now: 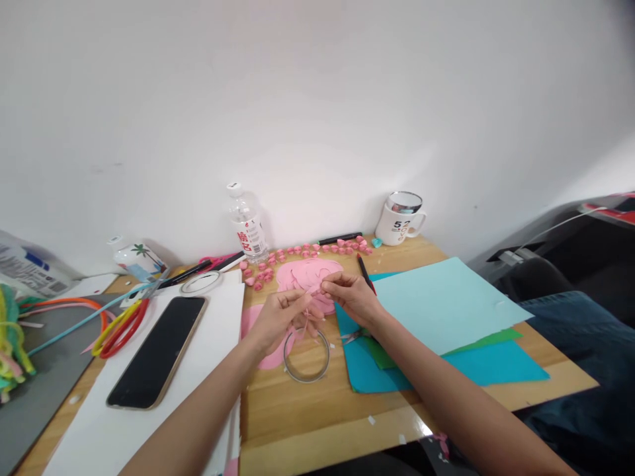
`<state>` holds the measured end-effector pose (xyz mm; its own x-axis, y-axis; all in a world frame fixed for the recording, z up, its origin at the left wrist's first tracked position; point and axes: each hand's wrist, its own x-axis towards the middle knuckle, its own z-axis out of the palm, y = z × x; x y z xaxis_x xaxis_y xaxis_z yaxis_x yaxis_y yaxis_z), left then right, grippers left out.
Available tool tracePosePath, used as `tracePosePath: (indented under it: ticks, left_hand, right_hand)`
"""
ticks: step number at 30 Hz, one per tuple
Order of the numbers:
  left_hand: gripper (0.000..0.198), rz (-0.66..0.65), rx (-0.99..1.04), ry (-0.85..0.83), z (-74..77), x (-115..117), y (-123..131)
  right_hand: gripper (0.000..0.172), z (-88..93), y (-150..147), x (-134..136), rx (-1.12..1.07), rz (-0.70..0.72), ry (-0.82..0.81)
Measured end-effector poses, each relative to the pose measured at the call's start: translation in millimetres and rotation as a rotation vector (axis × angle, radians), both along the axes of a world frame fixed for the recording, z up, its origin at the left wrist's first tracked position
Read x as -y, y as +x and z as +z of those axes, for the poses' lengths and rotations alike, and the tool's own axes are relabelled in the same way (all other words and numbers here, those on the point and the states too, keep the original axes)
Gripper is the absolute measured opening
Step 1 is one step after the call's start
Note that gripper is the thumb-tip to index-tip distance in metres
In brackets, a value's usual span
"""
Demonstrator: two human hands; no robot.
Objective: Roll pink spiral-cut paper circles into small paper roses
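Observation:
My left hand [282, 320] and my right hand [353, 299] meet above the middle of the table, both closed in a pinch. Between their fingertips is a small piece of pink paper [313, 289], partly hidden by the fingers. Just behind the hands lies a pile of pink paper cutouts [297, 272], and more pink paper [270, 357] shows beside my left wrist. A roll of tape [307, 380] lies flat on the table below my left hand. Many small folded pink paper pieces [268, 271] are scattered toward the wall.
Turquoise, green and pale blue sheets [446, 301] lie under my right forearm. To the left are a phone [157, 352] on white paper, red-and-yellow-handled scissors [124, 327] and another tape roll [201, 283]. A plastic bottle [247, 225] and a white mug [397, 223] stand by the wall.

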<state>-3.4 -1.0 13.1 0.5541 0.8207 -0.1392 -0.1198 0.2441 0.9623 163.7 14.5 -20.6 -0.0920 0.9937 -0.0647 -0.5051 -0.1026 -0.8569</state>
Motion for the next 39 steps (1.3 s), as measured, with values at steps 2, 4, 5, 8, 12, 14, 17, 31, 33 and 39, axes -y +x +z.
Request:
tracePosePath:
  ticks: [2,4,5,8,12,14,17,31,33,39]
  left_hand:
    - [0.024,0.006,-0.011,-0.015,1.0,0.1,-0.2]
    - [0.021,0.015,-0.010,-0.022,1.4,0.1,-0.3]
    - [0.019,0.019,-0.004,-0.019,1.4,0.0,-0.4]
    - [0.018,0.016,0.000,0.006,0.2,0.0,-0.5]
    - [0.023,-0.013,-0.011,0.034,-1.3,0.1,-1.0]
    - [0.025,-0.024,-0.010,0.038,-1.3,0.3,-1.2]
    - [0.024,-0.028,-0.009,0.022,-0.6,0.7,-0.9]
    - [0.020,0.026,0.024,0.008,0.4,-0.8,0.0]
    - [0.020,0.023,0.021,0.011,0.1,-0.8,-0.3]
    - [0.021,0.011,0.023,0.003,-1.9,-0.5,-0.9]
  right_hand:
    - [0.015,-0.8,-0.4,-0.6,-0.007,-0.003,-0.007]
    - [0.016,-2.0,0.3,-1.7,-0.018,0.006,-0.001]
    - [0.017,-2.6,1.0,-2.2,-0.018,0.017,0.007]
    - [0.021,-4.3,2.9,-3.0,-0.004,0.054,0.039]
    - [0.021,-5.2,4.0,-3.1,-0.017,0.050,0.037]
    - [0.020,-5.1,4.0,-3.0,-0.023,0.040,0.022]
    - [0.019,-5.0,4.1,-2.9,-0.019,0.029,0.007]
    - [0.021,-5.7,3.2,-2.8,0.016,0.068,0.025]
    - [0.022,-5.8,4.0,-2.5,0.019,0.062,0.027]
    - [0.018,-2.0,3.7,-1.4,-0.005,0.053,0.019]
